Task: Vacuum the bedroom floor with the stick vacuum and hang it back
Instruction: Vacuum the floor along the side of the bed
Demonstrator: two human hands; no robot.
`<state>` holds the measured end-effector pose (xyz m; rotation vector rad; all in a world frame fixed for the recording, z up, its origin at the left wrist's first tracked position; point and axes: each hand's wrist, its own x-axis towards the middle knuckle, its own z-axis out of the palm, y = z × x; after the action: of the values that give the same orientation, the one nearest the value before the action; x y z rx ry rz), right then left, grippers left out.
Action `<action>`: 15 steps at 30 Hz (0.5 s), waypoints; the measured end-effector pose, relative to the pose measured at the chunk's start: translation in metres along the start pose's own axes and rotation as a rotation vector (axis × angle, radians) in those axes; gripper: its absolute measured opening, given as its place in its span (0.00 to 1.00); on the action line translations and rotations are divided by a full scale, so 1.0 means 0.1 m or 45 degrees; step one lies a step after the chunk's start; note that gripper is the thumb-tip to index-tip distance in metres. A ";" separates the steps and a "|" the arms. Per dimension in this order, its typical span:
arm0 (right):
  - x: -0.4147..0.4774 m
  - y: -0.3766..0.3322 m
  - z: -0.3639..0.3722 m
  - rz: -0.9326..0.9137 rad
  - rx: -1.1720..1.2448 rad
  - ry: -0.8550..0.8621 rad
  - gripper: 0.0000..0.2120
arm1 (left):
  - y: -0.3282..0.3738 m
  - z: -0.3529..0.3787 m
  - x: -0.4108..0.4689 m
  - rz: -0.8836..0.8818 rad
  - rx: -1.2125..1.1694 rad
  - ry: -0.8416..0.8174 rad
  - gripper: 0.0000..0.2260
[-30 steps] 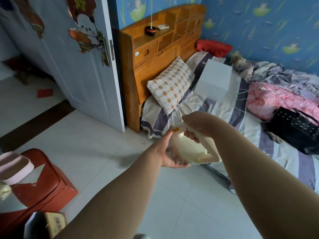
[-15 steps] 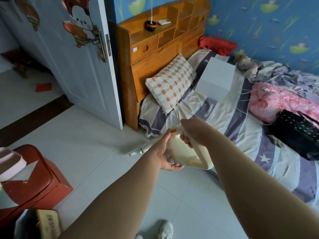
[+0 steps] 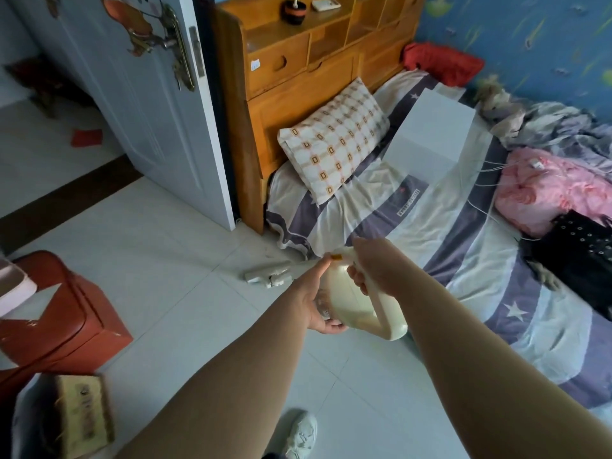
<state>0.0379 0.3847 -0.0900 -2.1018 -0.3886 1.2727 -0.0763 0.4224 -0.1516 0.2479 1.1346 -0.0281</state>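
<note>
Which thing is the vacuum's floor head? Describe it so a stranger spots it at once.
Start at the wooden headboard and drop to the white tiled floor at the near corner of the bed. The floor head lies there, just beyond the cream stick vacuum body. It is the only small pale grey bar on the tiles; the red stool nearby is far bigger.

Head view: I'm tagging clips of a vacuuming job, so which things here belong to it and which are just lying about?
Belongs to the job: stick vacuum, held by the right hand and left hand; floor head; floor.

Just lying about: pillow, white box, pink bedding, black bag, red stool.
</note>
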 end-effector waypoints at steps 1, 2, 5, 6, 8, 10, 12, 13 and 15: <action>0.03 0.02 -0.02 0.002 0.025 -0.029 0.08 | 0.00 0.03 0.03 0.010 -0.006 0.010 0.33; 0.04 0.03 -0.03 0.006 0.044 -0.040 0.09 | 0.00 0.04 0.04 0.020 -0.004 0.015 0.33; 0.13 0.06 -0.06 0.028 0.106 -0.057 0.09 | 0.01 0.10 0.07 0.044 -0.003 0.028 0.30; 0.15 0.06 -0.06 0.043 0.128 -0.058 0.09 | 0.02 0.11 0.08 0.046 -0.002 0.032 0.31; 0.21 0.06 -0.07 0.068 0.163 -0.063 0.08 | 0.03 0.10 0.12 0.040 -0.020 0.037 0.33; 0.25 0.07 -0.06 0.078 0.186 -0.073 0.08 | 0.03 0.07 0.15 0.028 -0.038 0.038 0.33; 0.30 0.09 -0.02 0.091 0.197 -0.070 0.08 | 0.03 0.04 0.18 0.021 -0.050 0.045 0.33; 0.32 0.10 0.00 0.102 0.207 -0.063 0.09 | 0.04 0.02 0.19 0.019 -0.054 0.046 0.33; 0.35 0.11 0.04 0.130 0.232 -0.058 0.09 | 0.05 -0.01 0.20 0.017 -0.061 0.043 0.33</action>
<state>0.0506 0.3976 -0.1227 -1.9627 -0.1796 1.3632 -0.0682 0.4294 -0.1694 0.2142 1.1659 0.0148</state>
